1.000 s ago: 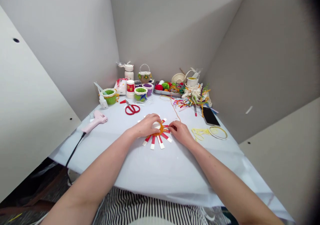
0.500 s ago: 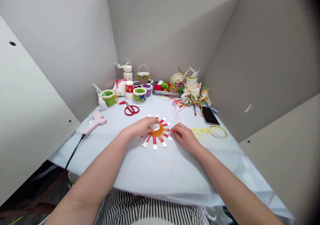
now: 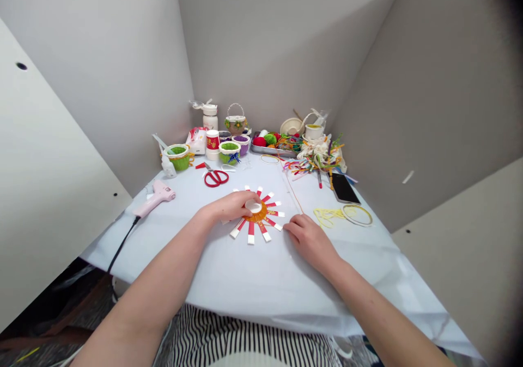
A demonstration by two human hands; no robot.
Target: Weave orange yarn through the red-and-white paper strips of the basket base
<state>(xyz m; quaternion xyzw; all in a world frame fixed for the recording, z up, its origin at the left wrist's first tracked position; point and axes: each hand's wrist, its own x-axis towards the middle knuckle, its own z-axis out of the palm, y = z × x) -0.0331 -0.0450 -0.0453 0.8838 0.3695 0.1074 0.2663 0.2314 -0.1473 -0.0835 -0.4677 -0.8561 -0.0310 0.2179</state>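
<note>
A paper cup cut into red and white strips point(image 3: 251, 231) lies spread like a sun on the table, orange yarn point(image 3: 261, 214) woven around its round white base. My left hand point(image 3: 235, 205) grips it at the left side, thumb and fingers closed by the base. Just right of the strips, my right hand point(image 3: 304, 233) pinches the orange yarn. From that hand a thin yarn strand point(image 3: 292, 189) runs back toward the tray of yarn balls point(image 3: 273, 152). Part of the cup's left side is hidden under my left hand.
Red scissors point(image 3: 216, 178) lie beyond my left hand, with a pink glue gun point(image 3: 155, 198) at the left. Small green baskets point(image 3: 230, 153) stand at the back. To the right are yellow yarn point(image 3: 327, 216), a hoop point(image 3: 357, 214) and a phone point(image 3: 345, 188).
My right hand has moved slightly right and toward me, away from the strips, drawing the yarn. The cut cup has turned a little under my left hand.
</note>
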